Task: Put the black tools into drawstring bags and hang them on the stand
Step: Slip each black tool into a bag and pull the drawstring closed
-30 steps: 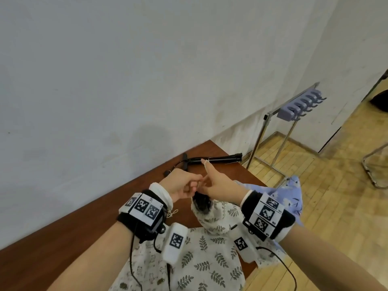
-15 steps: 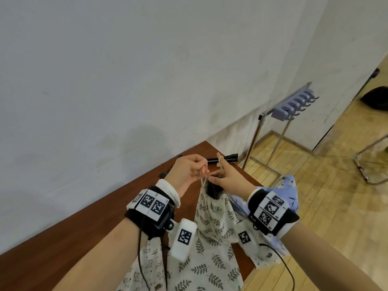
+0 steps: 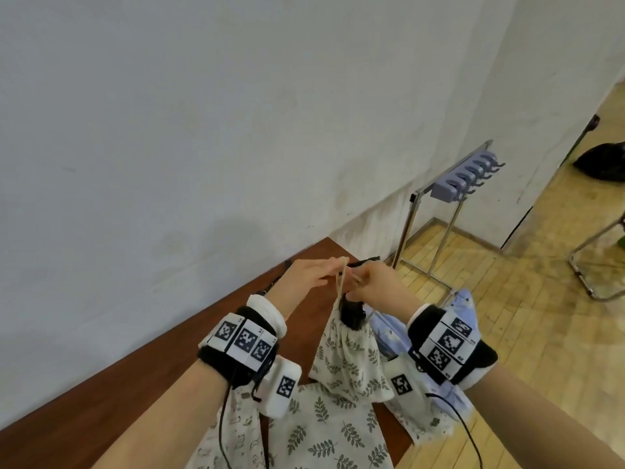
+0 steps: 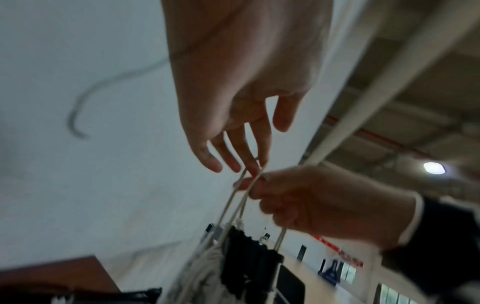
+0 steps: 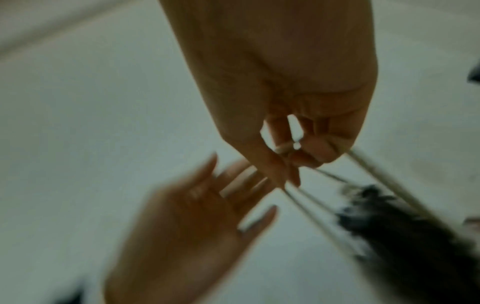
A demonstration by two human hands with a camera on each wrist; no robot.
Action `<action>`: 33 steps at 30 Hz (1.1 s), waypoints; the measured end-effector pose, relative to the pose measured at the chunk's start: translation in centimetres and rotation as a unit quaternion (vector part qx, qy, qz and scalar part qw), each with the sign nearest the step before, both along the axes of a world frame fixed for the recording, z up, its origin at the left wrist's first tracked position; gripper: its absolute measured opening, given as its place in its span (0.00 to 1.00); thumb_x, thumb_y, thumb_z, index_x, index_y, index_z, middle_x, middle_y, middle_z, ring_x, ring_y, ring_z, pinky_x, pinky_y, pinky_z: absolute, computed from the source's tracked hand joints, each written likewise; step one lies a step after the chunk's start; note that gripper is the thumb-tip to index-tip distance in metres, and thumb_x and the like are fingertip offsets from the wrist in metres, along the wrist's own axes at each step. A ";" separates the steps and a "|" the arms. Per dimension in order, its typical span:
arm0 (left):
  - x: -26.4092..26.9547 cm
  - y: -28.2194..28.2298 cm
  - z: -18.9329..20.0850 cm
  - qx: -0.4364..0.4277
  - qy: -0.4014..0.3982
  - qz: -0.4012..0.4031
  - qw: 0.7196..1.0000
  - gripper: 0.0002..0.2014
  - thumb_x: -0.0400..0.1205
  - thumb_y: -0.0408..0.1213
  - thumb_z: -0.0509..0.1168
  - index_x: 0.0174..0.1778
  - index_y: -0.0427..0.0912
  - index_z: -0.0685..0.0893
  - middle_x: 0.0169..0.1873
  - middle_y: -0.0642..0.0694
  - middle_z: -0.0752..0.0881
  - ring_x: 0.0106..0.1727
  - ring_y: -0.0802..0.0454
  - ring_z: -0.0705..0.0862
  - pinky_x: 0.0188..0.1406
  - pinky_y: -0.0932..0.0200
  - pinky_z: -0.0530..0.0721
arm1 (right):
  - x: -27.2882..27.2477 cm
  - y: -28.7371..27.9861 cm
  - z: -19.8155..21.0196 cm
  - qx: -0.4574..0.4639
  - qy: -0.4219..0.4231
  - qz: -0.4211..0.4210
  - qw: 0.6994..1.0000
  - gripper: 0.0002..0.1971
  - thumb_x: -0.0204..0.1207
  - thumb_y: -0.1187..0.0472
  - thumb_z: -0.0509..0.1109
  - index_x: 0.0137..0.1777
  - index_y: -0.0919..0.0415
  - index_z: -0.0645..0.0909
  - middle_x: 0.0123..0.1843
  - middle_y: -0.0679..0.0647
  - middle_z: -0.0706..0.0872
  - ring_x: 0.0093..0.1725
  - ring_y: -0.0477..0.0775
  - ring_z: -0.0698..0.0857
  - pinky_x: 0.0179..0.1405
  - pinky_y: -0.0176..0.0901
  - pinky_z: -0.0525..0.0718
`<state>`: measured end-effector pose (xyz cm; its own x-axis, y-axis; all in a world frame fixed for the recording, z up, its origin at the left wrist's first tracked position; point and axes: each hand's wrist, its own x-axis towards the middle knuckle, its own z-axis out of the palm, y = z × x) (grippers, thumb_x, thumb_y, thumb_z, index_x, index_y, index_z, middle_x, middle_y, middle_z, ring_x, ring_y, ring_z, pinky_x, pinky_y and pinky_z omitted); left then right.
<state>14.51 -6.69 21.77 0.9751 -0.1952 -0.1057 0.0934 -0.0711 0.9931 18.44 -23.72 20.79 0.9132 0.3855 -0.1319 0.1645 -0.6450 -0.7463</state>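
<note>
Pinching the drawstring [image 3: 342,277], the right hand [image 3: 378,282] lifts the leaf-print bag [image 3: 345,360]; the left hand [image 3: 304,275] touches it, fingers straight.

place: bare hall | wood-strip floor [image 3: 507,316] | plain white wall [image 3: 203,130] | metal stand [image 3: 439,225]

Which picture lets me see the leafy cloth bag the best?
The head view. There the whole white leaf-print drawstring bag hangs by its cords from the right hand, a black tool poking out. The left wrist view shows only its gathered top and cords; the right wrist view shows blurred cords and the tool, hardly any cloth.
</note>
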 end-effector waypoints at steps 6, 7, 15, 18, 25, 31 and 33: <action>-0.7 -0.2 1.2 0.205 -0.092 -0.051 0.973 0.20 0.83 0.60 0.56 0.56 0.53 0.87 0.47 0.60 0.86 0.48 0.70 0.81 0.60 0.65 0.77 | 0.0 0.0 3.3 0.096 0.119 0.042 0.987 0.11 0.71 0.64 0.77 0.51 0.66 0.81 0.35 0.50 0.84 0.31 0.42 0.81 0.33 0.34 0.77; -0.7 -0.3 1.2 0.228 -0.116 -0.050 0.965 0.23 0.81 0.63 0.55 0.49 0.51 0.88 0.44 0.52 0.88 0.44 0.63 0.82 0.57 0.60 0.79 | 0.0 0.1 3.2 0.086 0.127 0.043 0.987 0.12 0.73 0.64 0.76 0.53 0.66 0.81 0.35 0.50 0.86 0.33 0.43 0.83 0.37 0.35 0.77; 0.1 -0.4 -0.9 0.200 -0.065 -0.107 0.972 0.28 0.67 0.44 0.81 0.61 0.43 0.80 0.55 0.59 0.84 0.60 0.62 0.81 0.66 0.61 0.78 | -1.4 1.5 5.7 0.194 0.202 0.074 0.957 0.09 0.84 0.68 0.62 0.44 0.62 0.80 0.29 0.53 0.77 0.31 0.48 0.80 0.40 0.38 0.82; -1.1 -3.1 -2.4 0.131 -0.060 0.005 0.990 0.07 0.74 0.31 0.75 0.36 0.44 0.83 0.33 0.60 0.87 0.39 0.67 0.85 0.47 0.67 0.81 | -2.1 2.8 7.7 0.216 0.194 0.082 0.953 0.12 0.81 0.72 0.60 0.36 0.63 0.76 0.25 0.54 0.70 0.28 0.51 0.74 0.43 0.48 0.77; -1.4 -2.4 -2.5 0.211 -0.144 0.032 0.966 0.12 0.77 0.43 0.72 0.32 0.49 0.76 0.30 0.51 0.81 0.33 0.54 0.80 0.39 0.63 0.77 | -2.9 1.2 9.3 0.329 0.216 -0.005 0.919 0.14 0.80 0.62 0.65 0.33 0.64 0.73 0.26 0.55 0.65 0.21 0.52 0.68 0.29 0.42 0.78; -1.7 -0.3 -0.2 0.327 -0.123 -0.045 0.936 0.20 0.65 0.57 0.79 0.37 0.51 0.76 0.34 0.51 0.83 0.34 0.57 0.80 0.39 0.61 0.78 | 0.1 0.8 7.8 0.392 0.254 -0.014 0.884 0.14 0.79 0.57 0.64 0.33 0.63 0.77 0.28 0.61 0.79 0.34 0.62 0.84 0.49 0.51 0.86; -1.5 0.8 -0.7 0.349 -0.085 -0.085 0.929 0.33 0.60 0.61 0.79 0.55 0.49 0.79 0.47 0.52 0.86 0.47 0.57 0.84 0.50 0.58 0.81 | 0.9 1.1 6.3 0.403 0.296 -0.014 0.866 0.13 0.79 0.58 0.63 0.34 0.61 0.75 0.28 0.59 0.79 0.35 0.61 0.83 0.51 0.52 0.84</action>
